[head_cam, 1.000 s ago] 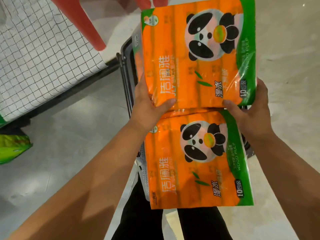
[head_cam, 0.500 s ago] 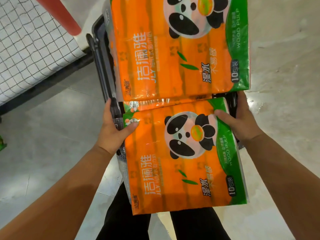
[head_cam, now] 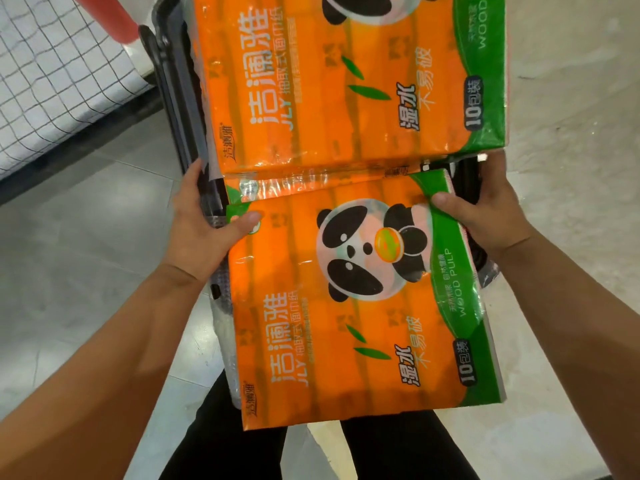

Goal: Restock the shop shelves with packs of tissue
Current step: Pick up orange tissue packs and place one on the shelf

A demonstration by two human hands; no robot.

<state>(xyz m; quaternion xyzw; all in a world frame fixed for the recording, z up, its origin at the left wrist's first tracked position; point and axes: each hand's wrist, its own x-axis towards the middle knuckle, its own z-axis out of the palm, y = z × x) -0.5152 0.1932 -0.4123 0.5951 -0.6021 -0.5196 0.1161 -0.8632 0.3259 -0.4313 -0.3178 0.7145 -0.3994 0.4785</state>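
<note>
Two orange and green tissue packs with a panda print fill the middle of the view. The near pack (head_cam: 346, 323) is gripped at its top corners: my left hand (head_cam: 201, 223) has its thumb on the top left corner, and my right hand (head_cam: 485, 209) pinches the green top right corner. The far pack (head_cam: 346, 81) lies flat on a black cart frame (head_cam: 173, 81), just beyond my hands. A thin orange strip of another pack (head_cam: 311, 183) shows between the two. The near pack overhangs my legs.
A white cloth with a black grid (head_cam: 52, 81) covers a surface at the upper left, with a red leg (head_cam: 107, 15) beside it. Grey tiled floor (head_cam: 86, 254) lies on both sides of the cart. My black trousers (head_cam: 214, 445) show at the bottom.
A second ago both hands held the far pack's lower edge. They let it go and took the near pack's top corners. The view has since moved in closer.
</note>
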